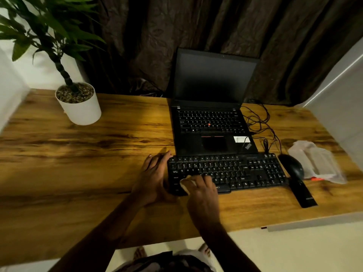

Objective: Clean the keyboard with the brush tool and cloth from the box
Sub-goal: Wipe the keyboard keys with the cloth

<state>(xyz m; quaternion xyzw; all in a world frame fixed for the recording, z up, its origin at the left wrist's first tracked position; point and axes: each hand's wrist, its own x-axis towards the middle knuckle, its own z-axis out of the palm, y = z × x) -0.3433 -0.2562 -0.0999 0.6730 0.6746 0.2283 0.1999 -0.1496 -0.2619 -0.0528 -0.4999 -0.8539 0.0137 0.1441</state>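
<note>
A black keyboard [245, 170] lies on the wooden desk in front of a laptop. My left hand [155, 177] grips the keyboard's left end, fingers spread along its edge. My right hand [202, 195] presses a pale cloth [185, 184] onto the lower left keys, and only a small part of the cloth shows past my fingers. A clear plastic box [318, 161] lies at the right of the desk, with something orange [316, 179] at its near edge. I cannot pick out the brush tool.
An open black laptop [212, 114] stands behind the keyboard. A black mouse [292, 166] and a dark flat bar [303, 193] lie right of the keyboard. Cables [259, 122] trail beside the laptop. A potted plant [80, 107] sits at the back left.
</note>
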